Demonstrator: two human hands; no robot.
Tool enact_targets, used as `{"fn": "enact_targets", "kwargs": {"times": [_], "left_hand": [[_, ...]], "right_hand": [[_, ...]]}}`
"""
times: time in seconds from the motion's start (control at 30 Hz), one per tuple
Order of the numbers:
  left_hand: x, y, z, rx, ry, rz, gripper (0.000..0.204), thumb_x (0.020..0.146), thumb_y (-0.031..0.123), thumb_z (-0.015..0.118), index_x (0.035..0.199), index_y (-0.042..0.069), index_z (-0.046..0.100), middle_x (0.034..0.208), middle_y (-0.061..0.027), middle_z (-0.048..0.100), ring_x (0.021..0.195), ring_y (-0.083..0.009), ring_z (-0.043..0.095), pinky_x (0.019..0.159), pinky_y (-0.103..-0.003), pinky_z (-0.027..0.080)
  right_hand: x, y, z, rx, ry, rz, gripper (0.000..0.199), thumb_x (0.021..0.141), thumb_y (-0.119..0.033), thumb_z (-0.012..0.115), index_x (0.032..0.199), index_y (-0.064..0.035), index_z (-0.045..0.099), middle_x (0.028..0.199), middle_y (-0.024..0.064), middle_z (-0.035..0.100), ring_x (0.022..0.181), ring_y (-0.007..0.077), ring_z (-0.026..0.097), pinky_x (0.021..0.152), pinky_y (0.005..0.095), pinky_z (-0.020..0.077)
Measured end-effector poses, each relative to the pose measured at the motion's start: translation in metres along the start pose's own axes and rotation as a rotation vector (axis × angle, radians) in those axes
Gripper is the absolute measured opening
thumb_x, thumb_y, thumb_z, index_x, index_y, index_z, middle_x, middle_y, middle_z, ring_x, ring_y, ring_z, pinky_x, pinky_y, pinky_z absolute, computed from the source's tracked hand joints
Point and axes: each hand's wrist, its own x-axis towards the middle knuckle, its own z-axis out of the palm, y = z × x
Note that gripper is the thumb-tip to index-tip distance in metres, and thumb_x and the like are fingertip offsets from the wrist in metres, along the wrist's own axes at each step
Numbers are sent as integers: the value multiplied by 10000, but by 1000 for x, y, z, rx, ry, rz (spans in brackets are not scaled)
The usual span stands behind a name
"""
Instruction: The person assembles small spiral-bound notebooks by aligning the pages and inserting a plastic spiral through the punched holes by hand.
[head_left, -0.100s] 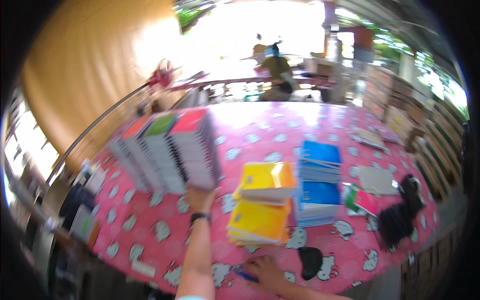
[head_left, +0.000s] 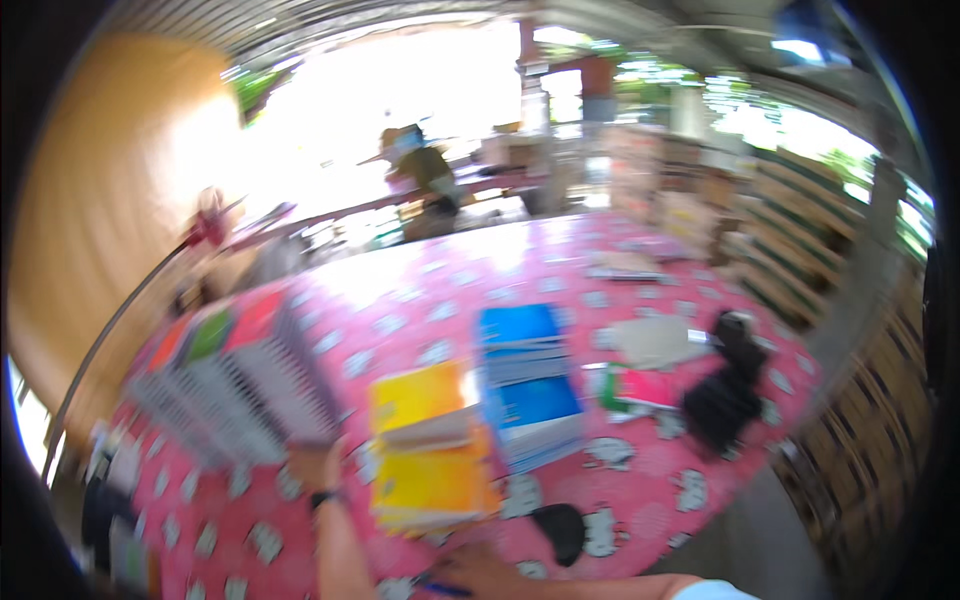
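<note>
My left hand (head_left: pixel 312 470), a dark band on its wrist, rests against the near lower corner of the tall stacks of spiral-bound notebooks (head_left: pixel 285 385) at the left. Its thumb stands apart from its fingers, which are blurred against the stack. The stacks have red and green top covers. My right hand (head_left: pixel 478 572) lies low on the table by the near edge, fingers curled over a slim blue object (head_left: pixel 445 589), pen-like but smeared. Between and beyond the hands are two piles of yellow booklets (head_left: pixel 425 490) and, beside them, two piles of blue booklets (head_left: pixel 535 400).
A black rounded object (head_left: pixel 562 533) lies right of my right hand on the pink patterned table (head_left: pixel 640 500). Farther right are a black bundle (head_left: pixel 720 405), a pink-and-green packet (head_left: pixel 645 388) and a grey sheet (head_left: pixel 655 342). Wooden pallets (head_left: pixel 800 235) and a person (head_left: pixel 428 180) are beyond.
The whole view has swung to the right, so the table and stacks appear farther left and lower. Both hands keep their places by the notebooks and the blue object.
</note>
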Motion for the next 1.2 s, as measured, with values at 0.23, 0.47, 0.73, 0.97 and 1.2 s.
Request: {"fn": "enact_targets", "kwargs": {"times": [0.23,0.47,0.73,0.97,1.2], "left_hand": [[-14,16,-2,58,79,-141,1000,618,457,800,1390,37,322,1347,-204,475,1263,-369,424,1044,-474,337],[8,-1,15,112,59,-248,1008,619,468,805,1397,89,289,1317,-155,505,1251,-354,457,987,-549,367],[-11,6,2,62,127,-232,1001,602,479,812,1369,47,336,1282,-193,529,1185,-391,504,958,-515,406],[-9,11,-1,51,115,-239,1029,578,490,819,1366,30,344,1276,-211,528,1169,-399,512,942,-501,420],[-12,22,-5,24,138,-183,1058,554,502,827,1363,12,353,1271,-229,527,1153,-407,520,925,-487,435]], "right_hand": [[-18,-4,23,82,14,10,578,786,-337,618,1315,-137,502,1433,205,357,1345,400,283,1062,606,220],[-21,8,50,184,366,-185,542,788,-385,616,1255,-118,548,1320,200,469,1221,404,424,982,596,307],[-36,-4,43,-93,244,-27,553,850,-473,541,1273,-117,541,1293,197,503,1174,384,470,965,546,351],[-94,-9,12,10,-3,78,650,822,-540,539,1345,-157,498,1406,135,447,1240,353,427,963,553,315],[-114,8,27,13,215,253,634,795,-566,559,1339,-243,515,1412,104,448,1259,339,402,946,562,289]]}}
